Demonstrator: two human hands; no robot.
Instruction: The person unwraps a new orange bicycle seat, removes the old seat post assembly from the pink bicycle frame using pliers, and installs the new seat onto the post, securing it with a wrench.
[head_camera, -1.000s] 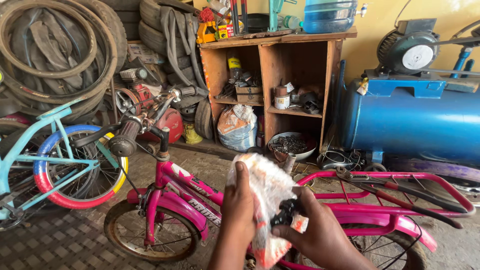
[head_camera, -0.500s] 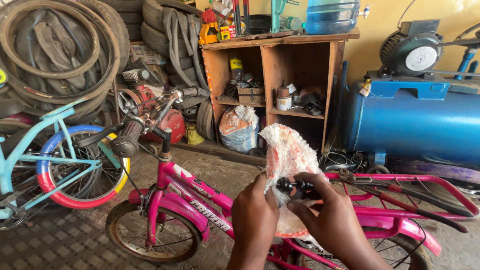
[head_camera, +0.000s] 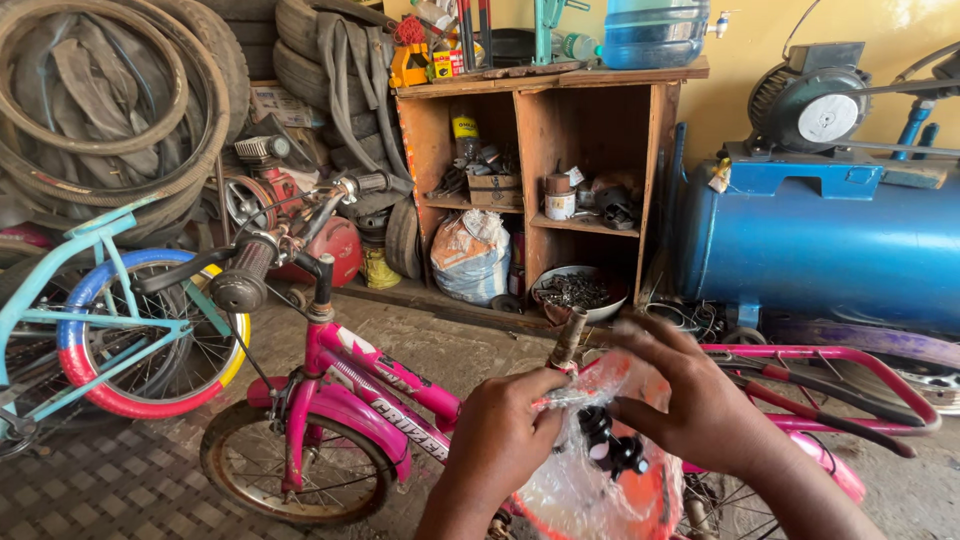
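A bike stood before the shelf; a second bike lay to its left, tyres behind that, and a tank right of the shelf.

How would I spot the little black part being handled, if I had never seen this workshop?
Find the pink bicycle in the foreground. Just behind its bare seat post, the left hand and right hand hold a clear plastic bag with orange print. The small black part sits against it, the only dark thing between the hands.

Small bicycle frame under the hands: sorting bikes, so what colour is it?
Bright pink metal bicycle frame, clearest in the head view.
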